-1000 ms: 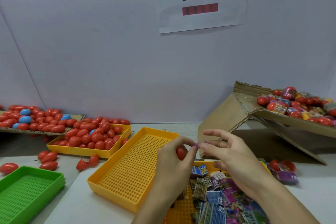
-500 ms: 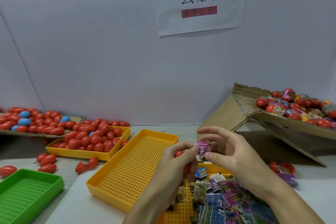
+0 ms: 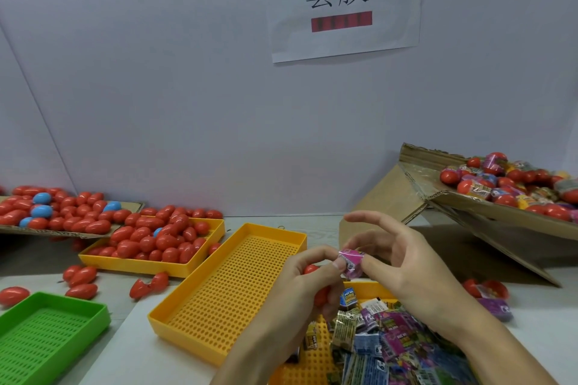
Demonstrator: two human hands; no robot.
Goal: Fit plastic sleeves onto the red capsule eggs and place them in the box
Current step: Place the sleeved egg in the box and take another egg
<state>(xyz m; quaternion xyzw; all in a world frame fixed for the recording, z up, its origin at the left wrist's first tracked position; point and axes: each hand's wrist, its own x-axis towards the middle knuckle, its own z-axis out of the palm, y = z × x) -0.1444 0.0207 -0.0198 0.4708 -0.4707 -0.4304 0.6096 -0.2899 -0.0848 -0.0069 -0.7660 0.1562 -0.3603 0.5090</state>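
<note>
My left hand (image 3: 308,283) curls around a red plastic capsule egg (image 3: 313,270), of which only slivers of red show between my fingers and below my palm. The thumb and forefinger of that hand pinch one edge of a small pink printed plastic sleeve (image 3: 352,263). My right hand (image 3: 403,266) pinches the other side of the same sleeve between thumb and middle fingers, while the index and little fingers stand spread and lifted. The sleeve sits between the two hands, just beside the egg, above the near corner of an empty yellow perforated plastic tray (image 3: 231,284).

Below my hands, a heap of flat printed sleeves (image 3: 387,344) in blue, purple and green lies on a second yellow tray (image 3: 300,369) at the bottom edge. To the left, a further yellow tray (image 3: 147,264) holds a pile of bare red eggs (image 3: 156,241), and behind it a flat piece of cardboard (image 3: 72,233) carries more red eggs with a few blue ones among them. Loose red eggs (image 3: 79,278) lie on the pale table (image 3: 531,322) near an empty green perforated tray (image 3: 47,331).

At the right, a tilted brown cardboard box (image 3: 500,216) holds sleeved eggs (image 3: 506,184). Two more wrapped eggs (image 3: 488,294) lie on the table below it. A paper sign with black characters (image 3: 341,0) hangs on the white wall.
</note>
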